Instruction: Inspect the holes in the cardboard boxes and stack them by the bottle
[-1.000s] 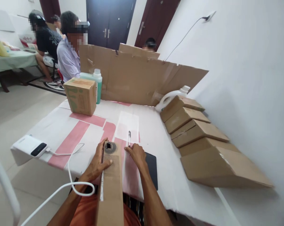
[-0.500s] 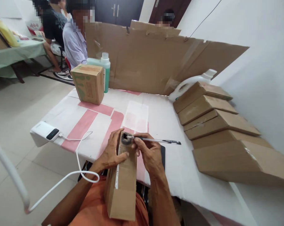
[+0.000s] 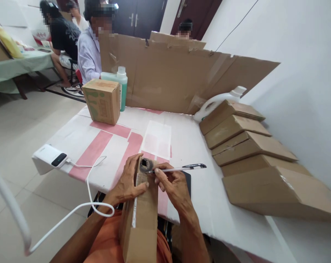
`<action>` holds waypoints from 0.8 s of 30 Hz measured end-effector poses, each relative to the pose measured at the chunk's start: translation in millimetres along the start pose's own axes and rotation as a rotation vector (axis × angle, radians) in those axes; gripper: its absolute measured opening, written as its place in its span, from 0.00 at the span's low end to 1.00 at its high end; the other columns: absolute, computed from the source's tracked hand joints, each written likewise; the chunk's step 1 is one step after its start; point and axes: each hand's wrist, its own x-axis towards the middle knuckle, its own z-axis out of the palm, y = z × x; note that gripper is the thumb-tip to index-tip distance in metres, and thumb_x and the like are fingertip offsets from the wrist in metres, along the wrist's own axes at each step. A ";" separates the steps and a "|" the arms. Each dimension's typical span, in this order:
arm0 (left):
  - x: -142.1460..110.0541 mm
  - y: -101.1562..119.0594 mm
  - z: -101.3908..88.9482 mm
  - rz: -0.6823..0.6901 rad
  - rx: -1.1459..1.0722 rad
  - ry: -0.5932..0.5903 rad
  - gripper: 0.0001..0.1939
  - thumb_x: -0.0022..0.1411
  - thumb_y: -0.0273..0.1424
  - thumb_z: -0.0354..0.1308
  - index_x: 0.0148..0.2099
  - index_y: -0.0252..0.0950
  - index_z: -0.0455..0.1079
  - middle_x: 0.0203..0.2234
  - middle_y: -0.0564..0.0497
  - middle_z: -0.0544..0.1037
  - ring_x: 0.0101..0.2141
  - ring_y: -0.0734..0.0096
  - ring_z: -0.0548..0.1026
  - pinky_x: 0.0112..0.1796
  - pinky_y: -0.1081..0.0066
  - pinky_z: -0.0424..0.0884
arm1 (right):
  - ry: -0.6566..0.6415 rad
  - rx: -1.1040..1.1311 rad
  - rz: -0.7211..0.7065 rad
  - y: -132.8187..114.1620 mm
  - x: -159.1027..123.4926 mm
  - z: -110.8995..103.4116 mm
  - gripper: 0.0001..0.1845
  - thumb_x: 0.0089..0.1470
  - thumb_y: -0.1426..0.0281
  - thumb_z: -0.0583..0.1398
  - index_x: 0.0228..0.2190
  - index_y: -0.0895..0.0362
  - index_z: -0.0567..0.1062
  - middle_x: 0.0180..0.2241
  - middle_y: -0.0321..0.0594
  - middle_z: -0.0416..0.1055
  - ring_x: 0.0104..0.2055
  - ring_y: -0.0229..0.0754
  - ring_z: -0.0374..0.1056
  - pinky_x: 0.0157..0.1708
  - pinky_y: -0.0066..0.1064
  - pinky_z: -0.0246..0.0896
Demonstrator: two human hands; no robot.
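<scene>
A long brown cardboard box [image 3: 143, 212] stands against my lap, its near face toward me. Close to its top end is a small dark hole ringed with black ink [image 3: 145, 166]. My left hand [image 3: 129, 180] is wrapped round the box's left side, thumb lying on the near face. Between the thumb and fingers of my right hand [image 3: 173, 184] is a clear-barrelled pen [image 3: 181, 168] with a black grip end pointing right. Its tip rests at the lower right edge of the inked ring. My right fingers lie close to the box's right edge.
A white power bank [image 3: 48, 155] with a white cable [image 3: 90, 182] lies on the left of the table. Behind stand a carton [image 3: 103, 104] and a green bottle [image 3: 123, 87]. Several cardboard boxes [image 3: 253, 146] line the right, near a white jug [image 3: 220, 102]. Other people sit beyond a cardboard screen [image 3: 165, 76].
The pen's tip has moved from the hole's edge down to the lower right of the inked ring. My left hand keeps its hold on the box. The whole view has shifted slightly.
</scene>
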 end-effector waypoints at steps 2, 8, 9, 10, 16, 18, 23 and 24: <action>-0.4 0.1 -1.3 -0.005 0.001 -0.002 0.48 0.53 0.32 0.65 0.73 0.38 0.50 0.65 0.38 0.61 0.67 0.43 0.60 0.69 0.41 0.56 | 0.035 -0.001 0.026 0.7 3.0 -5.6 0.17 0.62 0.54 0.65 0.33 0.56 0.78 0.21 0.32 0.70 0.17 0.31 0.58 0.18 0.24 0.54; -1.0 1.6 -3.1 -0.028 -0.014 -0.012 0.48 0.53 0.33 0.65 0.73 0.38 0.51 0.66 0.38 0.60 0.68 0.43 0.59 0.69 0.42 0.55 | 0.192 0.105 -0.073 -3.6 43.3 -20.7 0.18 0.60 0.52 0.66 0.36 0.54 0.74 0.37 0.40 0.79 0.28 0.37 0.72 0.26 0.28 0.66; -1.4 0.5 -3.7 -0.034 -0.026 -0.005 0.47 0.54 0.33 0.65 0.73 0.38 0.51 0.66 0.38 0.61 0.67 0.43 0.59 0.69 0.42 0.55 | 0.236 0.126 -0.085 -1.5 51.5 -26.5 0.18 0.59 0.52 0.66 0.36 0.53 0.72 0.40 0.41 0.79 0.30 0.38 0.73 0.25 0.28 0.65; -2.0 -1.1 -4.4 -0.041 -0.040 0.011 0.47 0.54 0.33 0.65 0.73 0.39 0.51 0.66 0.38 0.61 0.67 0.43 0.60 0.69 0.42 0.55 | 0.274 0.106 -0.077 2.4 58.6 -33.3 0.19 0.58 0.51 0.66 0.36 0.52 0.70 0.39 0.41 0.79 0.28 0.39 0.72 0.22 0.28 0.62; -5.9 -15.3 -8.5 -0.090 -0.126 0.055 0.45 0.56 0.35 0.64 0.72 0.40 0.51 0.66 0.38 0.60 0.67 0.42 0.61 0.67 0.41 0.57 | 0.068 -0.763 0.309 51.5 60.8 -54.7 0.08 0.63 0.65 0.60 0.32 0.53 0.68 0.24 0.36 0.74 0.27 0.42 0.71 0.31 0.31 0.60; -6.4 -19.1 -8.5 -0.089 -0.132 0.061 0.45 0.56 0.35 0.64 0.72 0.39 0.51 0.66 0.37 0.60 0.67 0.42 0.62 0.67 0.41 0.57 | 0.042 -0.881 0.372 65.7 52.7 -45.9 0.05 0.63 0.68 0.59 0.34 0.55 0.71 0.28 0.44 0.78 0.33 0.47 0.75 0.34 0.33 0.59; -6.6 -22.5 -7.8 -0.103 -0.126 0.081 0.45 0.56 0.36 0.64 0.72 0.38 0.52 0.66 0.37 0.61 0.67 0.42 0.63 0.67 0.41 0.58 | 0.036 -1.001 0.434 74.2 39.1 -25.1 0.11 0.68 0.67 0.57 0.48 0.59 0.73 0.40 0.54 0.80 0.43 0.53 0.77 0.38 0.35 0.59; -6.6 -22.0 -8.0 -0.110 -0.120 0.082 0.45 0.56 0.36 0.64 0.72 0.38 0.52 0.66 0.37 0.62 0.67 0.43 0.63 0.67 0.41 0.58 | 0.037 -1.003 0.437 73.4 34.9 -26.0 0.14 0.69 0.65 0.56 0.50 0.59 0.72 0.40 0.53 0.80 0.43 0.53 0.77 0.39 0.36 0.60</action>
